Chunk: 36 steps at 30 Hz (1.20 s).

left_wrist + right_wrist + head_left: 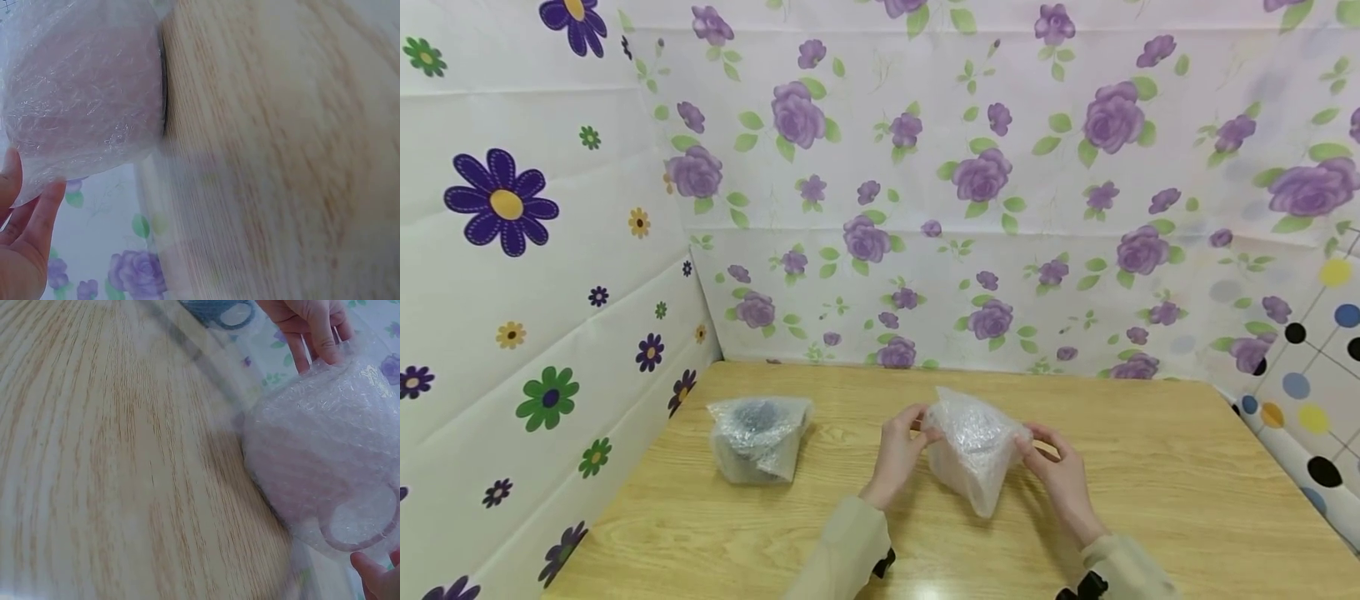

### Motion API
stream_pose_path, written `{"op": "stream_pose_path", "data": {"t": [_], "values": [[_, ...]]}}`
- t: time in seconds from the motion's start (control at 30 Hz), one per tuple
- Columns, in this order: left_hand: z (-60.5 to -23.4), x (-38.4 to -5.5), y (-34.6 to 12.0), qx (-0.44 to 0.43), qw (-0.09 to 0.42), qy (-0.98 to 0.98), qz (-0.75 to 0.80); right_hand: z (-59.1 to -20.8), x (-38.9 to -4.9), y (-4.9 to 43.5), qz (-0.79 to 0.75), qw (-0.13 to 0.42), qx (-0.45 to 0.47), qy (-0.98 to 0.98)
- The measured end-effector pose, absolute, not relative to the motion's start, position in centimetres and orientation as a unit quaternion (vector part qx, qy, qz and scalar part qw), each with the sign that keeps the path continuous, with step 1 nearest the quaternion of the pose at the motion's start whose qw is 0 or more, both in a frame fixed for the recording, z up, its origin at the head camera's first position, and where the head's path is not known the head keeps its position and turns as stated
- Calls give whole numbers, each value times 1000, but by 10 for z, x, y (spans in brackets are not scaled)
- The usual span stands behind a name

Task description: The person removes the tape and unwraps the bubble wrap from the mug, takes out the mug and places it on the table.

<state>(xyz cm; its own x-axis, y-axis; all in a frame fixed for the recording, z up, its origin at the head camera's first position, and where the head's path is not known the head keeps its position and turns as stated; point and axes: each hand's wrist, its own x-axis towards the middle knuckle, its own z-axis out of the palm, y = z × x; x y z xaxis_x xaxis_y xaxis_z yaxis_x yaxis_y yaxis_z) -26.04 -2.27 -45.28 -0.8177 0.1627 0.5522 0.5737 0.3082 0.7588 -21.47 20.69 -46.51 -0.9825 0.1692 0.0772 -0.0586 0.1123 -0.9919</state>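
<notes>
A pale pink mug stands in a translucent bubble-wrap bag on the table, its looped handle showing through the film in the right wrist view. The bag's upper edge is bunched and a pointed corner hangs toward the front. My left hand pinches the left side of the bag's edge between thumb and fingers. On the opposite side, my right hand pinches the bag's right corner, near the mug handle. The mug's rim is hidden under the wrap.
A second bubble-wrapped mug, dark blue inside its wrap, sits to the left on the wooden table. A flower-printed cloth hangs behind the table. Another printed cloth closes off the left side, and a dotted one the right.
</notes>
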Motion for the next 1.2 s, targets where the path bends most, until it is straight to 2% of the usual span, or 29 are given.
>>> {"op": "stream_pose_path", "data": {"t": [0.5,1.2], "values": [[-452,-259,-25,-235,172,-793,-535,-466,-217,217,631,74,-4,-772],[-449,-258,-27,-229,152,-801,-531,-440,-233,239,554,84,161,-812]]}}
